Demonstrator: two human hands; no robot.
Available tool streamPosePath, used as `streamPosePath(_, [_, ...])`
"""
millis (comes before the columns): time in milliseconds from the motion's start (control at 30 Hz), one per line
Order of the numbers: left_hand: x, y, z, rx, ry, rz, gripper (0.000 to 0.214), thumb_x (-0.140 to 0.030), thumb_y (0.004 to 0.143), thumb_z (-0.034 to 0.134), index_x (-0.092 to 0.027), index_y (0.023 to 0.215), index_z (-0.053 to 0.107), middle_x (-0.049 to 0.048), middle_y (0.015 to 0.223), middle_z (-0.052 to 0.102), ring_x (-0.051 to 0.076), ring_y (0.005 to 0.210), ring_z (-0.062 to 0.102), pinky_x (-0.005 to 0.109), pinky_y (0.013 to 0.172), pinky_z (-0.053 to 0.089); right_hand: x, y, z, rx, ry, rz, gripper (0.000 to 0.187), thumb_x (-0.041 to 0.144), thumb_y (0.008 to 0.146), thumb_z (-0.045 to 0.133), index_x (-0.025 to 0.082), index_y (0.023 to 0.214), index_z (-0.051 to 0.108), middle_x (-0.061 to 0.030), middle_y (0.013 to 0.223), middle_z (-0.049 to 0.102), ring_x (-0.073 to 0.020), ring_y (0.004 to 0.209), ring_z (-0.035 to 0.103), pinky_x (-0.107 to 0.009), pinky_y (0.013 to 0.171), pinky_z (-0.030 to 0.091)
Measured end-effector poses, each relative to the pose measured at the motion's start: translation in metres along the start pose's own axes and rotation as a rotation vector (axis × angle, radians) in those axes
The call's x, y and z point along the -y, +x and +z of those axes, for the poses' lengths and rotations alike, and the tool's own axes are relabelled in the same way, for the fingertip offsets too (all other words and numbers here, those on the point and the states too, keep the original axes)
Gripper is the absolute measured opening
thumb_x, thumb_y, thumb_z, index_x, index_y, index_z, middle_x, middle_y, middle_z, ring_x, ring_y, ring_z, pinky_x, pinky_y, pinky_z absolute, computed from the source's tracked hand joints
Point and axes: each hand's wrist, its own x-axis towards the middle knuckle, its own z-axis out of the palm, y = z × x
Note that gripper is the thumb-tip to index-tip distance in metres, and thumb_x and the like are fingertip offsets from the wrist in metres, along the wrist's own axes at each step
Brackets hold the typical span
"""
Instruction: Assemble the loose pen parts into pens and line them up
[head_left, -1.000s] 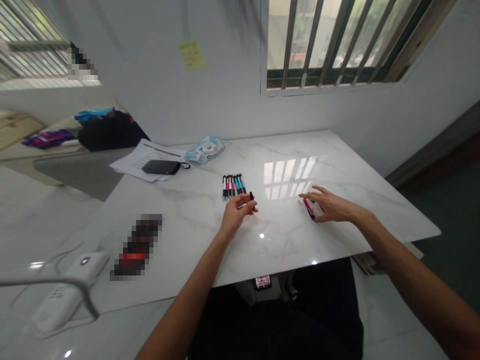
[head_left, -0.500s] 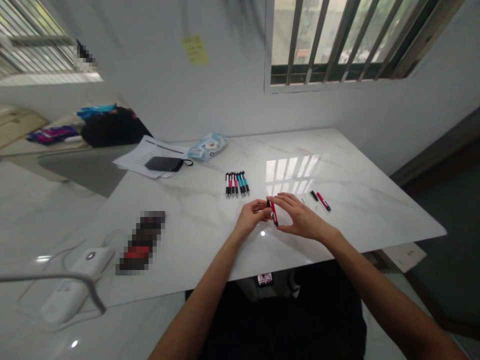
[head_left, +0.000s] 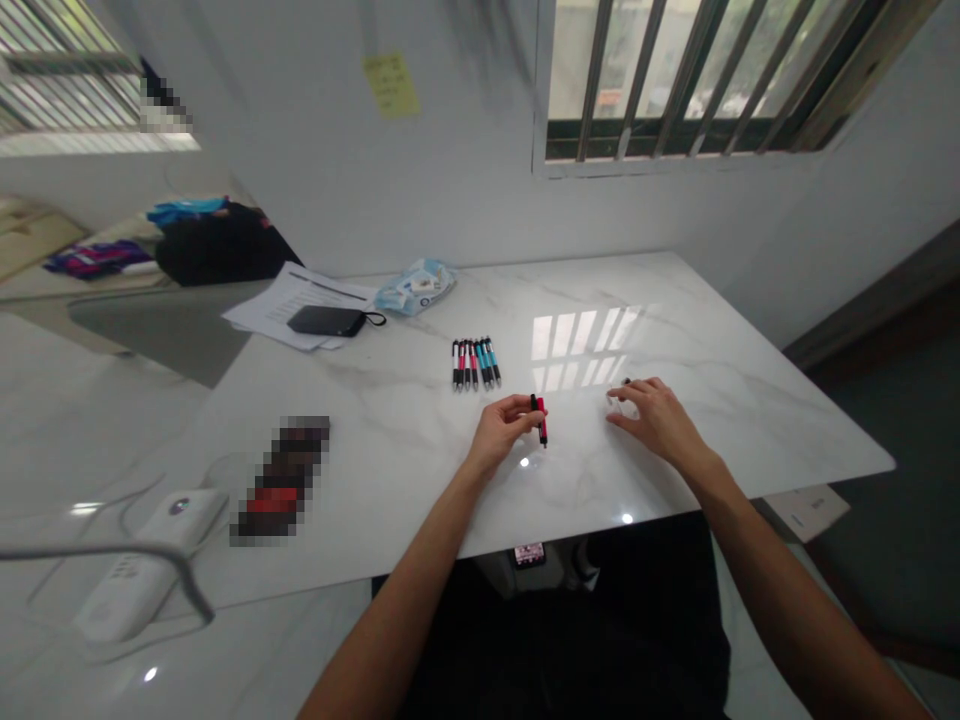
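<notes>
My left hand is closed around a black pen and a red pen, held nearly upright over the table between thumb and fingers. Off to the right, my right hand holds nothing visible, its thumb and fingers apart just above the tabletop. Behind its fingertips the dark end of another pen peeks out; the rest of that spot is hidden by the hand. Farther back, several pens with white, red and blue barrels lie side by side in a row.
The white marbled table runs back to the wall. Papers with a black pouch on them and a blue-white packet lie at the back left. A white power strip with cables is at the near left.
My right hand has moved away from the pens in my left hand, rightward to the pens lying there. My left hand stays almost in place, still gripping its pens.
</notes>
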Motion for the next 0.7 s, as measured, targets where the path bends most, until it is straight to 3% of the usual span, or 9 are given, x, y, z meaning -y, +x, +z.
streamPosePath(133, [0.0,0.0,0.0,0.0,-0.024,0.005,0.033,-0.037,0.07,0.088,-0.018,0.095,0.077,0.0076,0.095,0.079,0.02,0.084,0.072,0.031,0.079,0.054,-0.012,-0.004,0.006,0.037,-0.024,0.034,0.022,0.031,0.094,0.066,0.022,0.108,0.079,-0.0107,0.1,0.077,-0.0337,0.099,0.062,-0.05,0.092,0.052])
streamPosePath(300, [0.0,-0.001,0.0,-0.008,-0.028,-0.001,0.036,-0.038,0.07,0.088,-0.016,0.096,0.077,0.0073,0.094,0.079,0.019,0.084,0.071,0.029,0.079,0.052,-0.006,-0.002,0.011,0.004,0.045,0.028,0.015,0.023,0.092,0.063,0.022,0.09,0.077,-0.008,0.093,0.078,-0.0289,0.094,0.065,-0.044,0.091,0.051])
streamPosePath(500, [-0.001,-0.002,0.001,0.025,-0.07,-0.022,0.039,-0.036,0.066,0.092,-0.014,0.096,0.079,0.0072,0.094,0.079,0.017,0.083,0.069,0.03,0.082,0.052,0.025,0.002,0.001,-0.108,0.276,0.08,0.006,0.024,0.086,0.067,0.022,0.089,0.072,-0.0015,0.087,0.076,-0.0198,0.078,0.069,-0.034,0.08,0.052])
streamPosePath(700, [-0.004,-0.004,0.002,0.068,-0.016,-0.029,0.038,-0.037,0.066,0.091,-0.014,0.095,0.08,0.0077,0.094,0.079,0.018,0.083,0.069,0.031,0.082,0.053,0.056,0.013,-0.007,-0.099,0.503,-0.033,0.014,0.032,0.093,0.068,0.024,0.097,0.078,-0.0026,0.094,0.079,-0.0191,0.082,0.071,-0.032,0.077,0.055])
